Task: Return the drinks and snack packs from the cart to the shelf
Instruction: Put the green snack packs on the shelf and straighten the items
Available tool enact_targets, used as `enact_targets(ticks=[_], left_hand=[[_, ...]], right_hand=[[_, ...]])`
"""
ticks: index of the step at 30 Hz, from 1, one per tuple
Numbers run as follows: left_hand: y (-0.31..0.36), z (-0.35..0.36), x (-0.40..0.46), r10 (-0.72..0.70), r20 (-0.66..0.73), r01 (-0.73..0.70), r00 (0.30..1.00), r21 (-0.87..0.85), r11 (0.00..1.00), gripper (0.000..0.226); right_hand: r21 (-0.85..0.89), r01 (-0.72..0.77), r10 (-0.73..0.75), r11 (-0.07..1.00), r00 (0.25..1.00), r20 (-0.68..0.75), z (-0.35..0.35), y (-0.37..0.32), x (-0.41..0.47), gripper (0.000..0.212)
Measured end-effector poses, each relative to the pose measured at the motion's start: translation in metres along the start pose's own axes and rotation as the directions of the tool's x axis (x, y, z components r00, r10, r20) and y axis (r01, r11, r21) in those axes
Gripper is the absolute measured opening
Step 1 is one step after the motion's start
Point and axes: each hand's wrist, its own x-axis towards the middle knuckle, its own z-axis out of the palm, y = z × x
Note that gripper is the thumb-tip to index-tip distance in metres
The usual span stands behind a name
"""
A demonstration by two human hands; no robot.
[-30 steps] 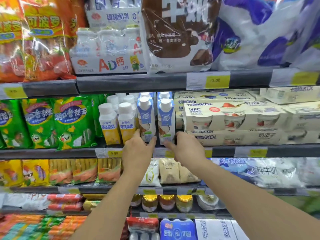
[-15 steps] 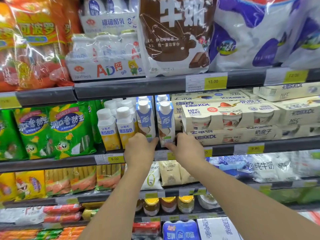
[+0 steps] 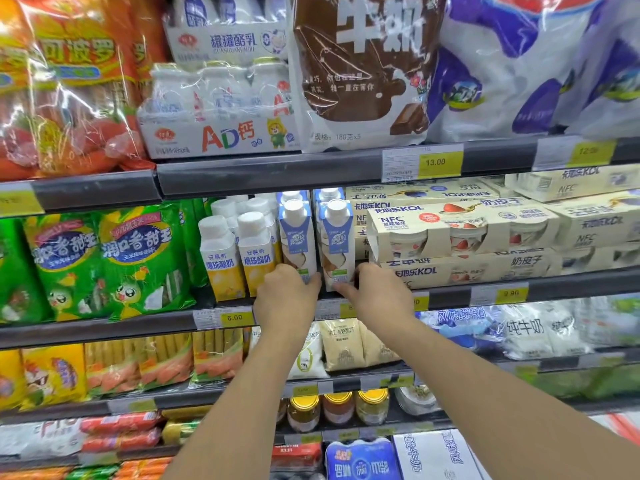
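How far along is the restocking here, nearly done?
Two blue cartons already stand upright on the middle shelf. The left hand and right hand rest at their bases, apparently straightening them. The cart is out of view, so what remains is unknown.

We see a yellow 13.00 price tag (image 3: 439, 163) on a shelf edge. Below it sit cream yogurt boxes (image 3: 460, 230). Far lower, beneath that tag, stand gold-lidded jars (image 3: 338, 408).

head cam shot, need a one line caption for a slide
Left hand and right hand set two blue-and-white drink cartons upright on the shelf.
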Motion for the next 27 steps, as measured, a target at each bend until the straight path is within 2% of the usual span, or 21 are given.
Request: enact_targets(ticks=[14, 18, 21, 24, 27], left_hand=[[-0.003, -0.003, -0.002, -0.005, 0.007, 0.005, 1.000, -0.048, 0.999, 0.044], [-0.014, -0.005, -0.015, 0.056, 0.040, -0.049, 0.998, -0.174, 0.984, 0.044], [-0.044, -0.017, -0.022, 0.094, -0.039, -0.100, 0.995, -0.239, 0.966, 0.047], [-0.075, -0.034, -0.012, 0.101, -0.170, -0.132, 0.980, -0.184, 0.974, 0.048], [-0.087, -0.039, -0.003, 0.118, -0.178, -0.139, 0.977, -0.112, 0.984, 0.048]], right_hand=[[-0.019, -0.033, 0.033, 0.999, 0.999, 0.000, 0.000, -0.005, 0.001, 0.045], [0.068, -0.025, 0.025, 0.997, 1.000, 0.002, 0.003, 0.002, -0.006, 0.046], [0.133, -0.042, 0.050, 0.990, 0.997, -0.053, 0.005, 0.010, -0.022, 0.038], [0.153, -0.005, 0.012, 0.988, 0.999, -0.049, 0.012, 0.001, -0.034, 0.032], [0.163, 0.063, -0.061, 0.985, 0.998, -0.014, 0.025, -0.025, -0.036, 0.031]])
